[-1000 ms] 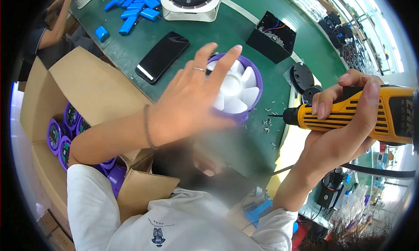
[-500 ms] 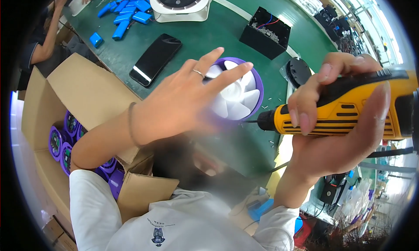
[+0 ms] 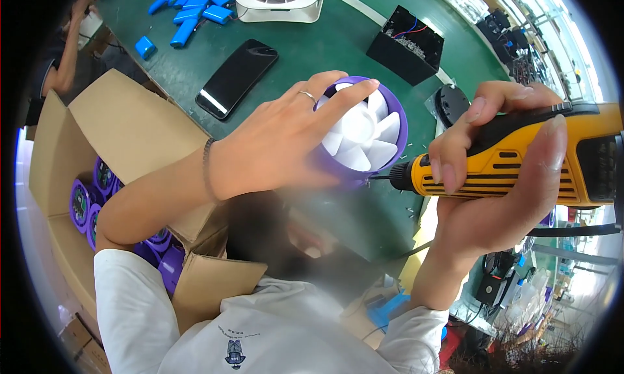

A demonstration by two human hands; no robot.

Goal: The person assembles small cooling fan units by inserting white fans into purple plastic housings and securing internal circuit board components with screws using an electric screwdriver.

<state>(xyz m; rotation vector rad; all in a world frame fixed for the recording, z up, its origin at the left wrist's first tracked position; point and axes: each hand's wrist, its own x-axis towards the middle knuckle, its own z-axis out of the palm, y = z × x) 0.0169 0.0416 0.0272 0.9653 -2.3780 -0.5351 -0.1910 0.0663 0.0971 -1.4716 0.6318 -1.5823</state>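
Note:
My left hand (image 3: 286, 137) grips a round purple fan housing (image 3: 402, 130) with white blades (image 3: 357, 126) inside, its fingers laid over the rim. My right hand (image 3: 494, 153) is wrapped round a yellow and black electric screwdriver (image 3: 513, 159), which lies nearly level and points left. Its thin dark bit reaches the lower right side of the housing; whether the tip sits on a screw is too small to tell. Part of my left hand, near the thumb, is blurred.
An open cardboard box (image 3: 130, 124) at my left holds several purple housings (image 3: 81, 204). A black phone (image 3: 237, 78), blue wrapped packs (image 3: 188, 20), a white fan unit (image 3: 279, 0) and a black box of screws (image 3: 406, 46) rest on the green table (image 3: 325, 49). Another person's arm (image 3: 65, 68) shows at far left.
My left hand and the purple fan housing have shifted slightly right. The screwdriver stays almost in place, its bit still at the housing's side. The whole view has moved a little.

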